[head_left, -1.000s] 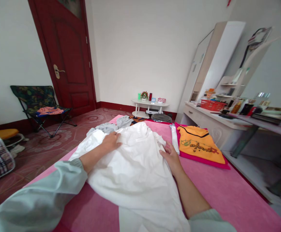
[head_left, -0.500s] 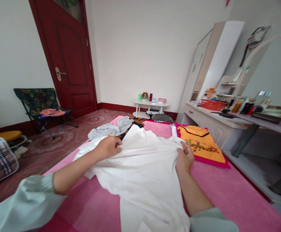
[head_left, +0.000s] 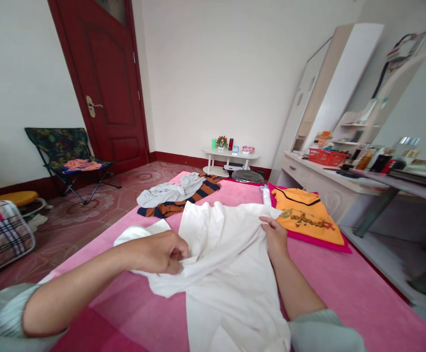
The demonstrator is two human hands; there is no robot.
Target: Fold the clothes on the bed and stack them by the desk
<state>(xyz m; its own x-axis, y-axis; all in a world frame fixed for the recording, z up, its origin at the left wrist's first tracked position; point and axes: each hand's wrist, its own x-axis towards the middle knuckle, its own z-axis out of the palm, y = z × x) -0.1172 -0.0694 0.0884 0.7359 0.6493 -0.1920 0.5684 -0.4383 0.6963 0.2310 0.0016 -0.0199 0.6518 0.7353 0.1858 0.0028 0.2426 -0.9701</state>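
A white shirt (head_left: pixel 231 274) lies spread and wrinkled over the pink bed cover (head_left: pixel 345 293). My left hand (head_left: pixel 163 252) is closed on the cloth at its left side, fingers curled in a pinch. At the upper right of the garment, my right hand (head_left: pixel 276 234) grips the fabric between thumb and fingers. Part of the shirt trails out to the left, beyond my left forearm. Its lower end runs off the bottom of the view.
Beyond the shirt lie a grey garment (head_left: pixel 170 190) and an orange-and-navy striped one (head_left: pixel 201 191). A folded yellow shirt (head_left: pixel 304 212) rests on magenta cloth at right. A dressing table (head_left: pixel 308 176) stands right, a camouflage chair (head_left: pixel 62 146) left.
My left hand has moved down and nearer with the cloth. The shirt's far edge has dropped toward me, uncovering more of the striped garment. My right hand stays gripping nearly in place.
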